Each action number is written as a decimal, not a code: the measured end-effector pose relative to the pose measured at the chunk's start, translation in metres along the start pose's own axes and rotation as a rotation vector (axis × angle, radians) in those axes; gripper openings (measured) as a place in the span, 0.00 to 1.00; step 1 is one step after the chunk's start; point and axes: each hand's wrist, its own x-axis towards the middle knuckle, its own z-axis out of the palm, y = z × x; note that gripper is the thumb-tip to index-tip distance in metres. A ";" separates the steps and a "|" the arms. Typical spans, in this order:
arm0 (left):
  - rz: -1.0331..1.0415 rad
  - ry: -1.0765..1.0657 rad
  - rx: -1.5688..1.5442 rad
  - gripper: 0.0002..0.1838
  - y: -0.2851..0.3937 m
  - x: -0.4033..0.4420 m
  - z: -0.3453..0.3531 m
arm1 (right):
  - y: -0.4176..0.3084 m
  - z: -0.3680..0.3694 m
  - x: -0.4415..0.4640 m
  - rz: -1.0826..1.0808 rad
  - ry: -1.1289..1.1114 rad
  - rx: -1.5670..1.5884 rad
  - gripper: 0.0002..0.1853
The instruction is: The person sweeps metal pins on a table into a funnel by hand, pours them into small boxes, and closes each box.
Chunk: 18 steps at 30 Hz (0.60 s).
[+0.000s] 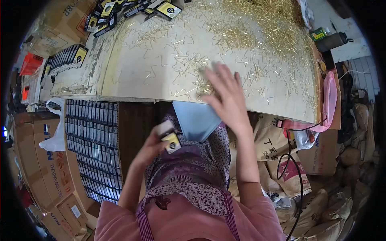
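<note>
In my left hand [149, 148] is a small yellow-and-black box [172, 143], held below the table's front edge, with a pale flap or side turned up at its top. My right hand [226, 94] is spread palm down over the table edge, blurred by motion, its fingers at a loose patch of thin bent gold-coloured metal pieces [189, 70]. Beneath that edge hangs a light blue chute [197, 120], narrowing toward my lap, to the right of the box. Whether my right fingers touch any pieces I cannot tell.
A dense heap of gold pieces [261, 20] covers the table's back right. Several small boxes [169, 10] lie piled at the back left, and a row of boxes [68, 58] stands nearer. Below left is a carton packed with boxes [94, 140]. A black cable [300, 188] hangs at right.
</note>
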 end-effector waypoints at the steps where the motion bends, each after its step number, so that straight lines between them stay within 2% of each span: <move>1: 0.170 -0.106 0.206 0.19 -0.009 0.009 0.003 | -0.007 0.005 -0.002 -0.035 -0.011 -0.059 0.25; 2: 0.341 -0.213 0.412 0.19 -0.019 0.018 0.004 | -0.014 0.008 -0.004 -0.072 -0.022 -0.119 0.26; 3: 0.339 -0.212 0.411 0.19 -0.027 0.021 0.008 | -0.019 0.008 -0.007 -0.071 -0.024 -0.118 0.26; 5: 0.088 -0.415 0.326 0.20 -0.038 0.022 0.015 | -0.027 0.005 -0.013 -0.026 -0.048 -0.063 0.26; 10: 0.127 -0.444 0.326 0.19 -0.038 0.023 0.019 | -0.020 0.011 -0.036 -0.017 0.069 0.153 0.28; 15: 0.168 -0.415 0.324 0.17 -0.025 0.017 0.024 | -0.023 0.015 -0.004 0.062 0.087 0.037 0.32; 18: 0.148 -0.405 0.301 0.18 -0.026 0.016 0.025 | -0.032 0.018 0.019 -0.049 0.036 -0.047 0.35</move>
